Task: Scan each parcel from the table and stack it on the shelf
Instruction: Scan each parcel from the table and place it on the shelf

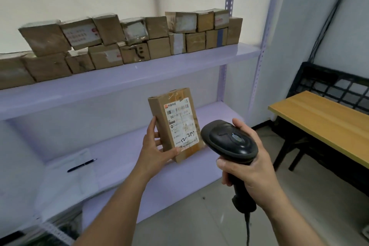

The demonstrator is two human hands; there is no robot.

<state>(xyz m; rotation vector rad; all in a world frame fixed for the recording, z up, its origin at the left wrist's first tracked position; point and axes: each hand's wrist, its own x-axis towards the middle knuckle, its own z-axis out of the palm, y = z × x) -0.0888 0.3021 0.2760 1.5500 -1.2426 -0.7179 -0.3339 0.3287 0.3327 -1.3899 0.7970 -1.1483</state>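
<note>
Brown cardboard parcel (175, 123), one, held upright in the left hand (154, 151): fingers (153, 125) curled round its left edge, thumb pressed on the lower corner of the front face. White label (182, 123) faces the viewer, barcode at its top, handwriting at its foot.

Black scanner (229, 139), one, corded, in the right hand (253, 167): fingers (225, 165) wrapped round the handle, head just right of the parcel's lower corner and aimed toward it. Whether a finger is on the trigger cannot be told.

Step in hand, as judged: scanning. To do it well, tilt the head up toward the barcode strip, hold the parcel steady with the label square to the beam, and keep the thumb low, off the printed bars.

Position: the parcel is in mid-air, near the lower shelf board (127, 155), not resting on it.

Upper shelf board (139, 77), far: stacked parcels (123, 42) in two rows; bare board lies to the right of them.

Lower board, left: pen (81, 165) on paper.

Wooden worktop (323, 121), right, no parcels visible on it; black crate (329, 83) behind.
</note>
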